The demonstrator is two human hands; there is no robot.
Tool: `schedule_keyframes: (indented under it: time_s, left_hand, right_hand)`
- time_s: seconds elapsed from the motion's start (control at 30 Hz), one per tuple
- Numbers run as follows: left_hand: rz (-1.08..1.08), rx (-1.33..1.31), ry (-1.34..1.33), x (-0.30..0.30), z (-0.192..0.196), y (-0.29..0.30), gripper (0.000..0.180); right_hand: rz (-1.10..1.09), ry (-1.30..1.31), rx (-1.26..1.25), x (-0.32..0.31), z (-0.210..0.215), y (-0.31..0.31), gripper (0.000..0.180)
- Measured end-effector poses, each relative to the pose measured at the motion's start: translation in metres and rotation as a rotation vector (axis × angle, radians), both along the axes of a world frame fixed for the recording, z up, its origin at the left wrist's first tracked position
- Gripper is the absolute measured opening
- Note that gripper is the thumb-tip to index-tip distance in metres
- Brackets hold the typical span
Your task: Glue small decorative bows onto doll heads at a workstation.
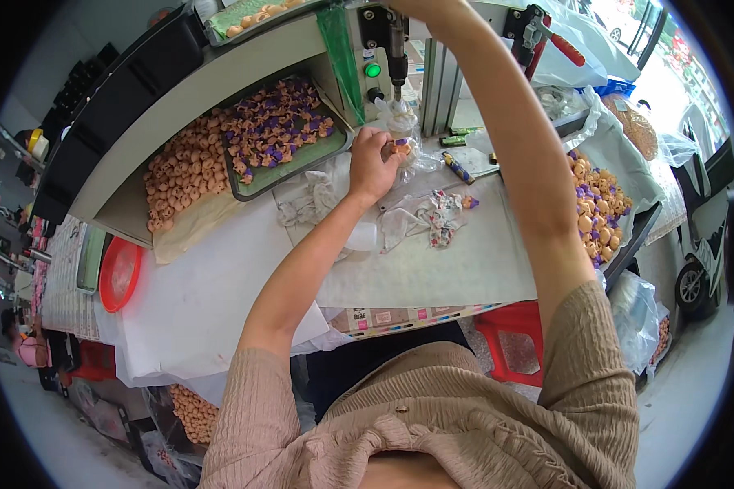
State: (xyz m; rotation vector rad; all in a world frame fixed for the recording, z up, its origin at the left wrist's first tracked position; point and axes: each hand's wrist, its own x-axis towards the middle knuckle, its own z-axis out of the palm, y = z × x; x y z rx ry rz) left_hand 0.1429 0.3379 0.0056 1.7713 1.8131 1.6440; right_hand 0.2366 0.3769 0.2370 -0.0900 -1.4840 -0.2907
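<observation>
My left hand (372, 165) is at the foot of a bench press (396, 57), its fingers closed on a small tan and purple doll part (401, 147). Clear plastic wrap (404, 119) surrounds the press tip just above that part. My right arm stretches up past the press to the top edge. Only part of my right hand (426, 8) shows there; its fingers are out of sight. A loose doll part (470, 202) lies beside a flowered cloth (442, 220) on the white-covered table (416, 273).
A dark tray (279, 186) of purple and tan parts stands left of the press, beside a pile of tan doll heads (189, 159). Another batch (602, 204) sits at right. A red-handled clamp (567, 50), a red basin (121, 275) and a red stool (510, 326) are around.
</observation>
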Motion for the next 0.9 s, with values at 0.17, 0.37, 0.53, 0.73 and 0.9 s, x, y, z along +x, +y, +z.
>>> schedule_keyframes:
  time_s: [0.17, 0.37, 0.53, 0.73, 0.9]
  left_hand:
    - [-0.02, -0.018, 0.074, -0.018, -0.001, 0.0, 0.032]
    - [-0.051, -0.058, -0.159, -0.052, 0.011, -0.031, 0.036]
    - [0.042, -0.079, -0.092, -0.094, 0.045, -0.081, 0.032]
    - [0.505, 0.151, 0.244, -0.214, 0.042, -0.122, 0.028]
    - [0.768, -0.084, 0.443, -0.331, 0.021, -0.137, 0.04]
  right_hand:
    - [0.387, -0.312, -1.033, -0.027, 0.064, 0.026, 0.075]
    - [0.583, -0.473, -0.347, 0.045, 0.007, -0.048, 0.018]
    - [0.375, -0.458, -0.25, 0.051, -0.027, -0.063, 0.03]
    - [0.334, -0.086, -0.534, 0.044, -0.081, -0.089, 0.044]
    - [0.273, -0.298, -0.793, 0.052, -0.122, -0.121, 0.038]
